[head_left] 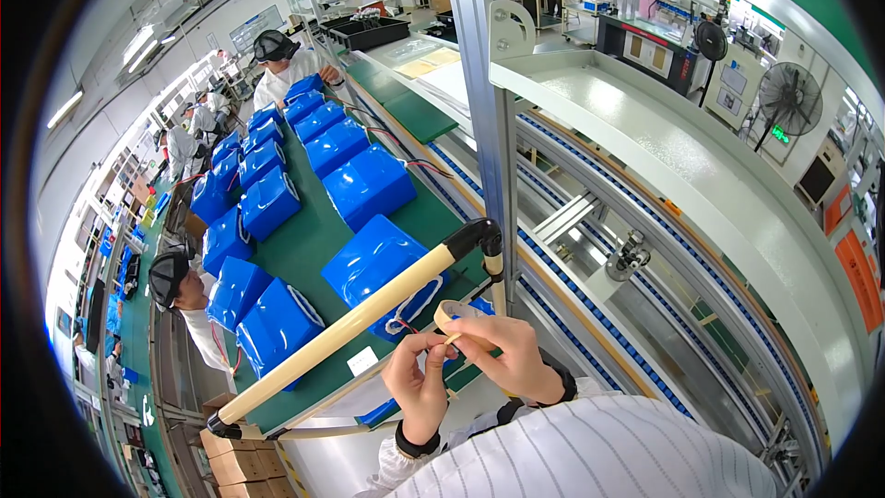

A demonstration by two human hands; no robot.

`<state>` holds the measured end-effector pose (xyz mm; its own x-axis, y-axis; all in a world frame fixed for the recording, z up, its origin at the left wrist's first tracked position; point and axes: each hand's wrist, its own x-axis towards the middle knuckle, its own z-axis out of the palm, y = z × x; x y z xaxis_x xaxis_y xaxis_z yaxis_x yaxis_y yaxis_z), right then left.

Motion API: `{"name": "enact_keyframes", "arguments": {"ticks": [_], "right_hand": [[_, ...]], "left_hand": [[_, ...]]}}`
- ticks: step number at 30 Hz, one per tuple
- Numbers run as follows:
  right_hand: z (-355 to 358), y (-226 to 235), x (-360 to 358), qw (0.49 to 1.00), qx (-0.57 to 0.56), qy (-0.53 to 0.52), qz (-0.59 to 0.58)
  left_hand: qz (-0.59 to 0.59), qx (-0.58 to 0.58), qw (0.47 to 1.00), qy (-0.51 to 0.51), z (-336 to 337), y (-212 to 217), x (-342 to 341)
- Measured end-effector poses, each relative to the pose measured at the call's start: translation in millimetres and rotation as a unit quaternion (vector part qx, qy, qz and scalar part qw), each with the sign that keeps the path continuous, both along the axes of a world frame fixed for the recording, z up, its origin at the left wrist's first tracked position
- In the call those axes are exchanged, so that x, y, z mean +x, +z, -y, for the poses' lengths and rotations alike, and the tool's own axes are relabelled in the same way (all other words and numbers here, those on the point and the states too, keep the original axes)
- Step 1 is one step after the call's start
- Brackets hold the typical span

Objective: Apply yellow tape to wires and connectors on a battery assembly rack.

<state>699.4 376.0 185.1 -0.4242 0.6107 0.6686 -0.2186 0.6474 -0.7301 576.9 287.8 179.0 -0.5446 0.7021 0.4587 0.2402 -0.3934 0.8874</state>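
My right hand (502, 355) is closed on a roll of cream-coloured tape (441, 315), whose ring rises above the fingers. My left hand (419, 385) pinches the tape's short loose strip (452, 339) right beside the right fingertips, so the two hands nearly touch. Just beyond them lies a big blue-wrapped battery pack (373, 263) with white edging and thin wires at its near end. A cream tubular rail (341, 327) with black joints crosses between me and the packs. What lies inside the left fingers is partly hidden.
Several more blue packs (369, 186) stand in rows on the green bench (304, 263). Two people in dark caps (273, 46) are at its far end and left side. A metal post (484, 83), a pale shelf (664, 120) and conveyor rails (590, 290) are on the right; cartons (241, 466) sit lower left.
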Motion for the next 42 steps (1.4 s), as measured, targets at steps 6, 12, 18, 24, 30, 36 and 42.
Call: {"name": "enact_keyframes", "arguments": {"ticks": [6,12,18,24,30,36,42], "right_hand": [[-2,-5,-2,0.997,0.070,-0.012,0.006],[3,-3,0,0.999,0.015,-0.029,0.022],[8,4,-2,0.998,-0.031,-0.016,-0.046],[6,4,7,0.994,-0.100,0.045,0.026],[4,4,11,0.992,-0.114,0.059,0.009],[7,9,9,0.999,-0.047,0.017,0.001],[2,8,15,0.961,-0.240,0.137,0.008]], "left_hand": [[-0.091,-0.037,0.995,0.025,-1,5,0],[-0.203,-0.019,0.976,0.075,-4,8,3],[-0.173,0.014,0.978,0.111,-5,-1,2],[-0.101,0.030,0.993,0.045,-4,-9,1],[-0.169,0.027,0.985,0.024,-5,-11,-1],[-0.046,0.027,0.998,0.029,-3,-7,3],[0.029,0.013,0.999,-0.043,2,-1,0]]}}
